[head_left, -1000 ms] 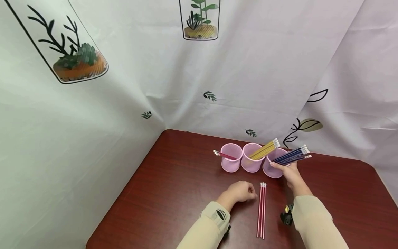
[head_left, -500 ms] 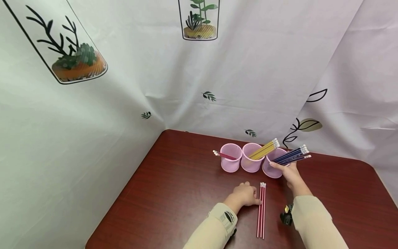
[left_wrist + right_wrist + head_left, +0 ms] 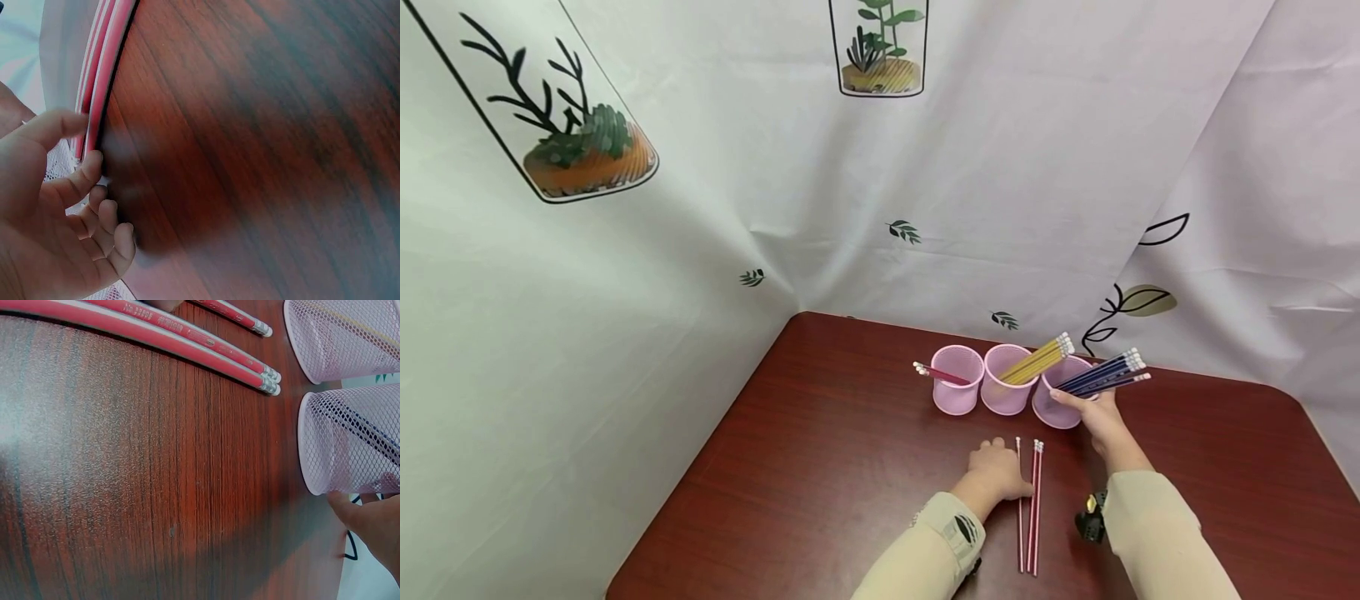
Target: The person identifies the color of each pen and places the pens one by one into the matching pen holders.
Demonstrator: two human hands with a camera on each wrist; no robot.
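Three red pencils lie lengthwise on the table in the head view, eraser ends away from me. My left hand point(image 3: 996, 473) pinches the leftmost red pencil point(image 3: 1020, 537) between thumb and index finger, a small gap from the other two red pencils point(image 3: 1034, 525). In the left wrist view that hand's other fingers point(image 3: 124, 240) curl loosely above the tabletop. My right hand point(image 3: 1103, 421) grips the right-hand pink mesh pencil cup point(image 3: 1049, 408) by its side, thumb near the rim. Dark blue pencils point(image 3: 1097, 379) with white erasers lean out of this cup.
Two more pink mesh cups stand in line to the left. The middle cup point(image 3: 1004, 398) holds yellow pencils point(image 3: 1037, 362); the left cup point(image 3: 956, 400) has red pencils point(image 3: 946, 376) leaning left. The brown table point(image 3: 820, 433) meets a white patterned cloth point(image 3: 850, 167) behind.
My left hand has come right and forward to the red pencils, and the leftmost pencil has shifted left, apart from the others. The right hand stays on its cup.
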